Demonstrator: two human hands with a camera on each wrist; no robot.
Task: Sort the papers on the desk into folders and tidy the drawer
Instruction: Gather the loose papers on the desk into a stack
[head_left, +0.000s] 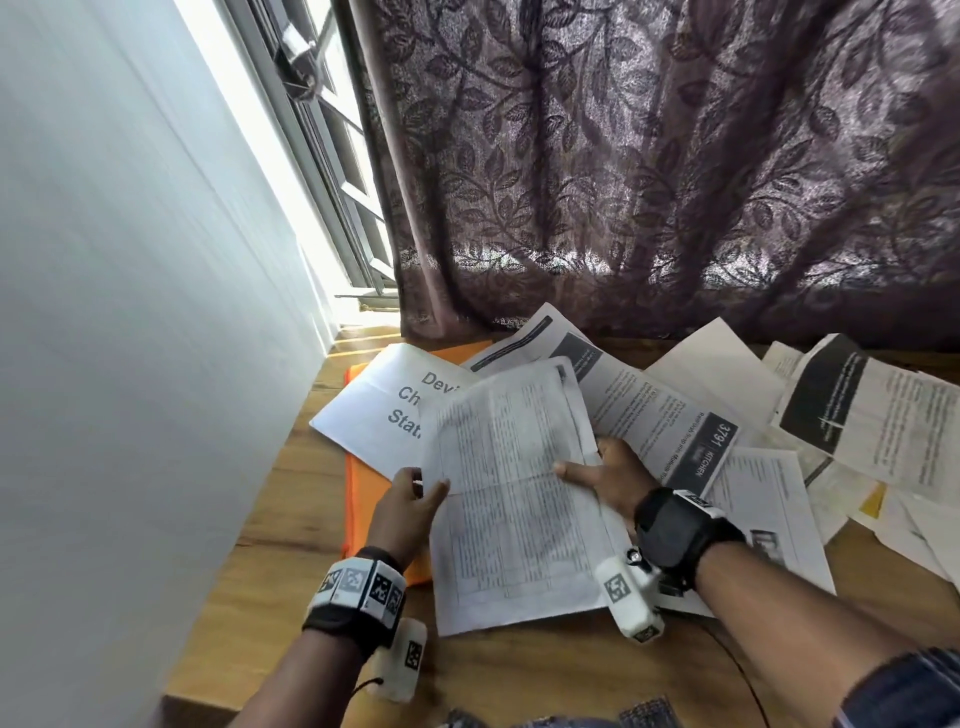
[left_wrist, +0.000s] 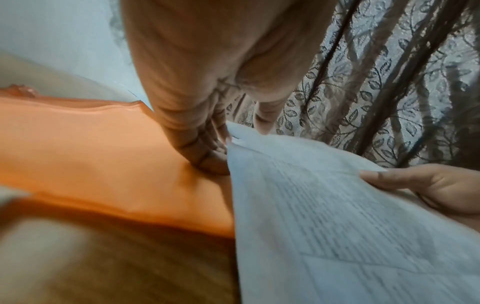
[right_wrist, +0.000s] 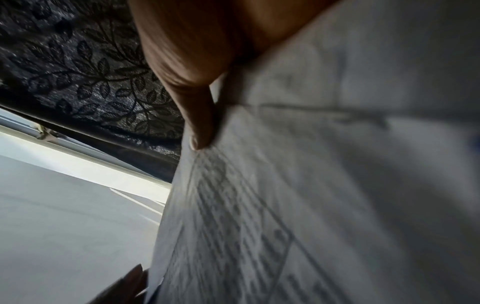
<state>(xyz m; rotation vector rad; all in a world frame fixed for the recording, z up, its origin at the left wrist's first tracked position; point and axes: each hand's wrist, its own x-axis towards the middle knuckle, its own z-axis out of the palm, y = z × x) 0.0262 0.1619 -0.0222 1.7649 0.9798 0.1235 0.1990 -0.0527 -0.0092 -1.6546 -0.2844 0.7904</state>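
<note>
I hold a white sheet printed with a dense table (head_left: 514, 499) above the wooden desk (head_left: 291, 525). My left hand (head_left: 415, 493) pinches its left edge, thumb on top. My right hand (head_left: 597, 473) pinches its right edge, thumb on the print. An orange folder (head_left: 358, 509) lies on the desk under my left hand, and a sheet with large grey letters (head_left: 384, 410) rests on it. In the left wrist view my left hand (left_wrist: 223, 144) meets the held sheet (left_wrist: 337, 216) over the orange folder (left_wrist: 103, 160). In the right wrist view my right thumb (right_wrist: 200, 123) presses on the held sheet (right_wrist: 311, 185).
Several loose printed papers (head_left: 779, 415) are strewn over the right half of the desk. A white wall (head_left: 130, 312) runs along the left edge. A purple leaf-patterned curtain (head_left: 649, 166) hangs behind the desk, with a window (head_left: 322, 130) at its left. A thin black cable (head_left: 737, 670) crosses the near desk.
</note>
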